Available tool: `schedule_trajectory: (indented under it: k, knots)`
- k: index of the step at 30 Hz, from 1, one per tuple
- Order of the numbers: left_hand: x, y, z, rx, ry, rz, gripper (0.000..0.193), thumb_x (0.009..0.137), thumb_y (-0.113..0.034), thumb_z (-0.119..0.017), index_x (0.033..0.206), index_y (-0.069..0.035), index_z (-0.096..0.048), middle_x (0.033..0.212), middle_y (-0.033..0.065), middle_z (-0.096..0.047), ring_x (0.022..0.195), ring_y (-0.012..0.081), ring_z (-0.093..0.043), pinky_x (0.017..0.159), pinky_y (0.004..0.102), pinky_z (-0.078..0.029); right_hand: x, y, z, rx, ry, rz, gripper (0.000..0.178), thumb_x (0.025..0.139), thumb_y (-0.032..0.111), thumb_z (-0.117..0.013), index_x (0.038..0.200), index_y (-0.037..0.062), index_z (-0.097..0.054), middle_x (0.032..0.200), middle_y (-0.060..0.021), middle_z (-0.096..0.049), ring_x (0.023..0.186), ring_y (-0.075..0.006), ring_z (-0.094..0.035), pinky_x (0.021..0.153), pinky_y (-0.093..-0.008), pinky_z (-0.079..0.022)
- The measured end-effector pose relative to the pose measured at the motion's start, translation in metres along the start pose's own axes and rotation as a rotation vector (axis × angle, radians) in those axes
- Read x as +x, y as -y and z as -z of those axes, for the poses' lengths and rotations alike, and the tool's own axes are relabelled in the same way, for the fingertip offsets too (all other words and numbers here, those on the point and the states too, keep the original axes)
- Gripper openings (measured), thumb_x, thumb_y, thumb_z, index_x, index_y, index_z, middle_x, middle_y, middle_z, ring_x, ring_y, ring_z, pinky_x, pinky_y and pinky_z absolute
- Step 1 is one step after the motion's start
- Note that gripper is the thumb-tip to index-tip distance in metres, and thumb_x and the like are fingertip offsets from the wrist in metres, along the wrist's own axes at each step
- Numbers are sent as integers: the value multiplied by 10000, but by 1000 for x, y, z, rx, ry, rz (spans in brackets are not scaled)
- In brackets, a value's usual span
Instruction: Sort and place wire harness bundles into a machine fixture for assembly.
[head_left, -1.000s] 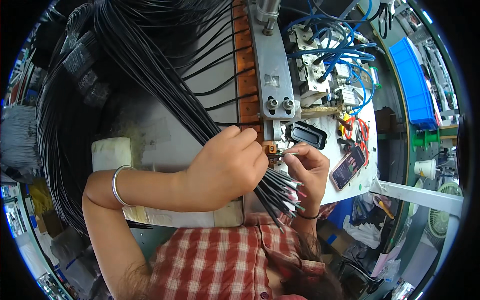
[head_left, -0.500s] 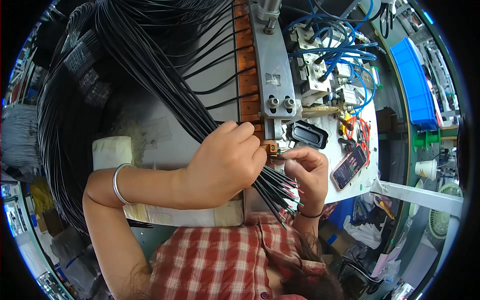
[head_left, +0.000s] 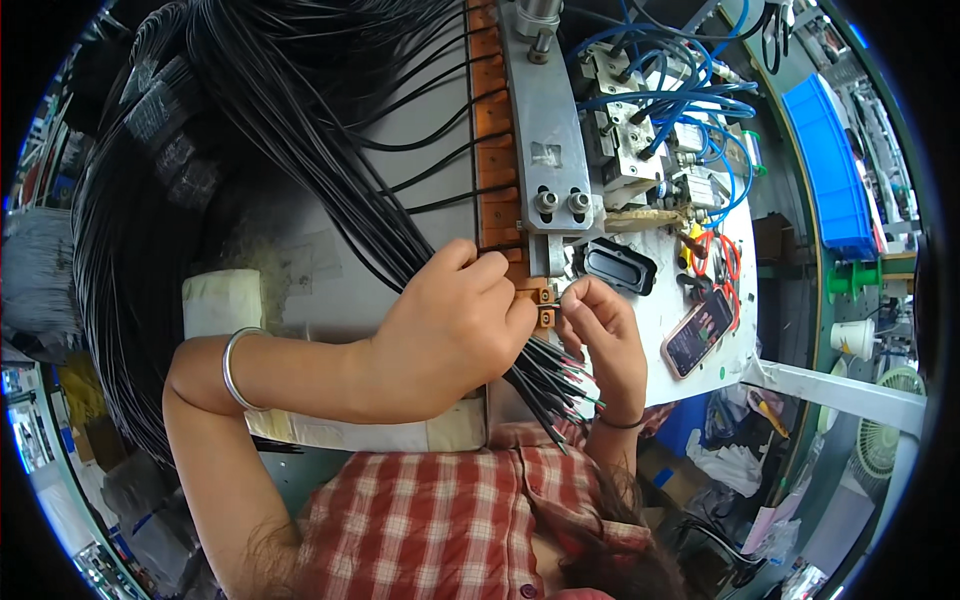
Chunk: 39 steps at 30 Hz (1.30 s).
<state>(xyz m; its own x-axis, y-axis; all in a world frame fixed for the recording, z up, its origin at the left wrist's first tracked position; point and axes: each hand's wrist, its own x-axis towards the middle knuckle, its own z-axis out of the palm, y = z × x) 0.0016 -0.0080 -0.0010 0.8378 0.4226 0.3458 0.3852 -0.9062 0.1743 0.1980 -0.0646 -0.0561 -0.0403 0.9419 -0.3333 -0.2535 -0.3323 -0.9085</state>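
My left hand is closed round a bundle of black cables, which runs in from the far left. The bundle's cut ends stick out below that hand toward me, some tipped with red or green wire. Just right of the left knuckles are small orange blocks, each with a round fastener. My right hand pinches at their right side, thumb and forefinger together on what looks like a thin cable end; the fingertips mostly hide it. A row of orange holders, with single black cables entering, continues away from me.
A metal clamp bar lies along the orange row. Behind it stand valve blocks with blue air hoses. A black tray, a phone and red-handled tools lie at right. A padded block sits left.
My right hand has moved slightly up and left, its fingertips now close against the orange blocks. The left hand stays nearly in place on the bundle, and the cables have shifted a little.
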Motion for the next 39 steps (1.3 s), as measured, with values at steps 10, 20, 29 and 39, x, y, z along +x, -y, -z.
schedule_trajectory:
  k: [10, 20, 29, 39]
  knots:
    - [1, 1, -1, 5, 25, -5, 114, 598, -87, -581, 676, -44, -511, 651, 45, -463, 690, 201, -458, 668, 330, -380, 6, 2, 5, 76, 46, -35, 129, 912, 108, -536, 807, 40, -505, 618, 67, -434, 472, 3, -307, 406, -171, -205]
    - [-1, 3, -5, -39, 33, -46, 123, 588, -84, -586, 682, -31, -527, 662, 44, -462, 687, 195, -457, 636, 319, -376, 2, 1, 3, -208, -14, 73, 110, 898, 96, -547, 812, 43, -505, 619, 67, -430, 493, 9, -312, 428, -165, -218]
    - [2, 2, 6, -55, 56, -60, 282, 534, -65, -598, 803, 13, -567, 688, 62, -469, 654, 215, -470, 572, 330, -358, -44, 41, -3, -190, 38, 808, 52, 825, 10, -598, 777, 14, -620, 707, -56, -563, 584, -113, -483, 482, -214, -351]
    - [4, 4, 5, -48, 18, -37, 440, 464, -74, -615, 888, 41, -584, 635, 72, -447, 599, 240, -463, 541, 348, -343, -23, 27, 6, -23, -233, 667, 123, 802, -22, -628, 920, 11, -635, 812, -43, -579, 699, -106, -525, 584, -209, -412]
